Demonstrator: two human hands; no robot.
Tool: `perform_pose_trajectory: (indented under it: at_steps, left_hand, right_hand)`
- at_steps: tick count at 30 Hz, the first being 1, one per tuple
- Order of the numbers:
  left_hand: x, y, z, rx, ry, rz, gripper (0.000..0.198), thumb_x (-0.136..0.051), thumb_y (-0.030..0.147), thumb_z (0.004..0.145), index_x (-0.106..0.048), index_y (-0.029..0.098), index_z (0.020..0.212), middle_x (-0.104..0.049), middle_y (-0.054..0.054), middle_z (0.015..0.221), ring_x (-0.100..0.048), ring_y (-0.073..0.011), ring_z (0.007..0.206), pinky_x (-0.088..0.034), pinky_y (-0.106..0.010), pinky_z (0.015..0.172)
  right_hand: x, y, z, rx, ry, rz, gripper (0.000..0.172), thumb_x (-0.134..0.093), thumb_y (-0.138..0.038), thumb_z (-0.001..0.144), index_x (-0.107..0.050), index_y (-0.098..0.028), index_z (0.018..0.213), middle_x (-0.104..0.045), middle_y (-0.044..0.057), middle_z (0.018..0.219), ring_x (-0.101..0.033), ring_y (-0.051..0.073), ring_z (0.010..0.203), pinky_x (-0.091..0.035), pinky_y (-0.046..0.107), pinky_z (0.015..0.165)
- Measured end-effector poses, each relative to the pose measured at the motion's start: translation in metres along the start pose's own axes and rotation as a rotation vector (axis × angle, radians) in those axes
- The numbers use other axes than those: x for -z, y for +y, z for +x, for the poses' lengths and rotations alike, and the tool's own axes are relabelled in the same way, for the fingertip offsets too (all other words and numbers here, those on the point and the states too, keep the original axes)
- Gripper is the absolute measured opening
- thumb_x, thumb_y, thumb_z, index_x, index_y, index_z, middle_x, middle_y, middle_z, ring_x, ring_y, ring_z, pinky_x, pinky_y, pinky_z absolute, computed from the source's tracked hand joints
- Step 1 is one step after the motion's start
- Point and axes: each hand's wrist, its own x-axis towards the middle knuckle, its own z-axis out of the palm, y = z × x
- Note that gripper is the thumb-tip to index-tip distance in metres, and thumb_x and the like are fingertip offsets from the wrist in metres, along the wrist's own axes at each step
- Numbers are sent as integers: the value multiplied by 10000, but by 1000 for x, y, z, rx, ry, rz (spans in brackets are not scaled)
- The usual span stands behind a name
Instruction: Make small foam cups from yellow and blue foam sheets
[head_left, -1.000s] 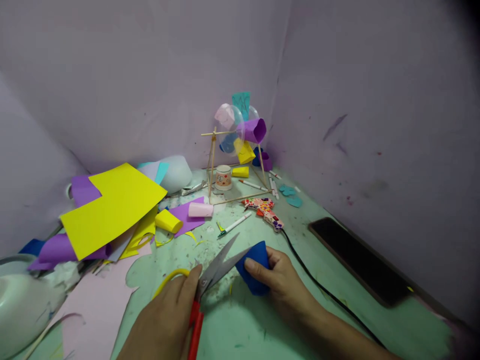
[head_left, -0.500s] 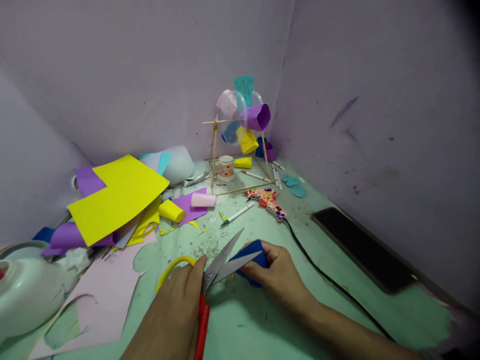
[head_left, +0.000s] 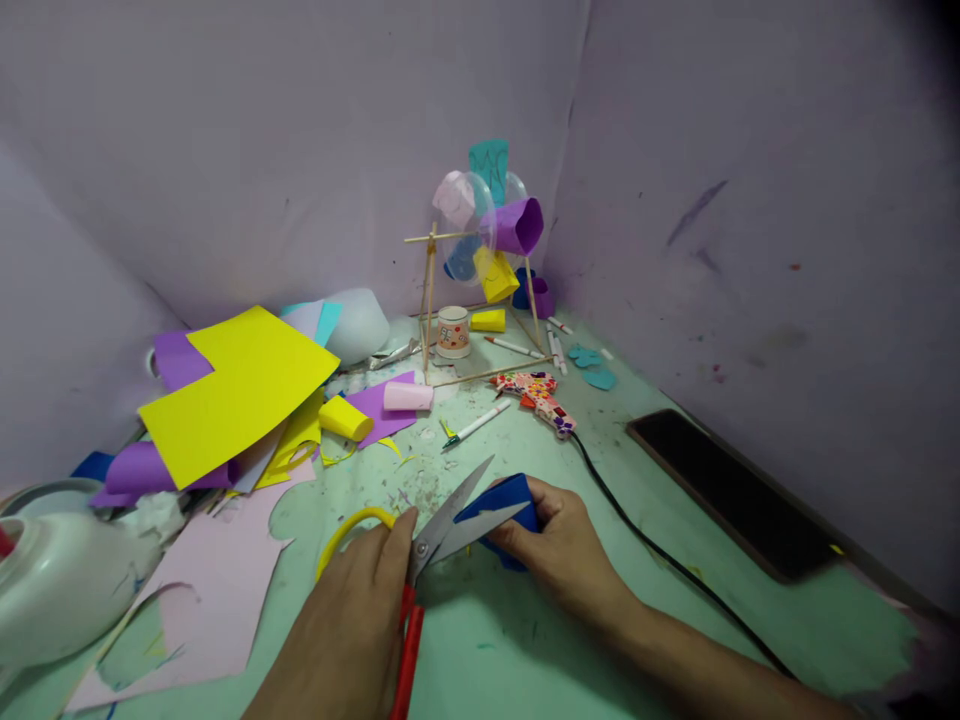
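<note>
My left hand (head_left: pixel 349 625) grips a pair of scissors (head_left: pixel 431 545) with yellow and red handles; the blades are apart and point up to the right. My right hand (head_left: pixel 559 550) holds a rolled blue paper cone (head_left: pixel 504 510) low over the green table (head_left: pixel 525 650). One blade lies across the open rim of the cone. Both hands are closed on what they hold, near the front middle of the table.
A stick-and-paper-cup wheel model (head_left: pixel 484 245) stands in the far corner. Yellow sheets (head_left: pixel 240 385), purple and pink paper lie at left. A patterned glue gun (head_left: pixel 540 395) with a black cord (head_left: pixel 675 570), a dark phone (head_left: pixel 731 495), pens and a white container (head_left: pixel 52 590) are around.
The scissor blade has moved onto the rim of the blue cone, and my right hand has turned the cone lower and flatter. The view has shifted slightly downward.
</note>
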Motion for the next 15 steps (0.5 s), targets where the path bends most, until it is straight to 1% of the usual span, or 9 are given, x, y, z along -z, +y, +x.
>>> perform_pose_trajectory:
  at_steps: [4, 7, 9, 13, 15]
  left_hand:
    - [0, -1, 1, 13, -52, -9, 564, -331, 81, 819, -294, 171, 1375, -599, -139, 1184, -589, -238, 1065, -528, -362, 848]
    - [0, 0, 1, 41, -36, -10, 545, -304, 74, 828, -323, 178, 1363, -607, -135, 1171, -598, -236, 1051, -529, -358, 836]
    - [1, 0, 0, 40, -39, -2, 529, -280, 75, 838, -331, 167, 1356, -608, -141, 1166, -604, -238, 1040, -533, -354, 820]
    - [4, -2, 0, -3, -117, 8, 511, -301, 103, 847, -320, 167, 1353, -610, -134, 1163, -613, -233, 1026, -532, -342, 821]
    - [4, -4, -1, -7, -132, 31, 508, -295, 92, 843, -321, 161, 1345, -613, -137, 1156, -618, -232, 1016, -534, -343, 814]
  right_hand:
    - [0, -1, 0, -1, 3, 2, 159, -717, -286, 593, -630, -158, 630, -580, -14, 556, -479, 106, 501, -392, 224, 480]
    - [1, -2, 1, -8, -5, 21, 174, -729, -295, 583, -641, -155, 638, -585, -17, 552, -477, 103, 493, -388, 221, 479]
    - [1, -2, 0, -20, -9, 32, 183, -735, -299, 578, -641, -154, 642, -580, -21, 545, -470, 99, 483, -384, 218, 472]
    - [2, -2, -1, 8, -17, 24, 157, -731, -276, 593, -649, -153, 646, -563, -27, 545, -444, 88, 487, -365, 204, 459]
    - [2, -3, -1, 28, -30, 27, 133, -720, -262, 611, -664, -153, 662, -556, -29, 554, -432, 86, 496, -355, 198, 456]
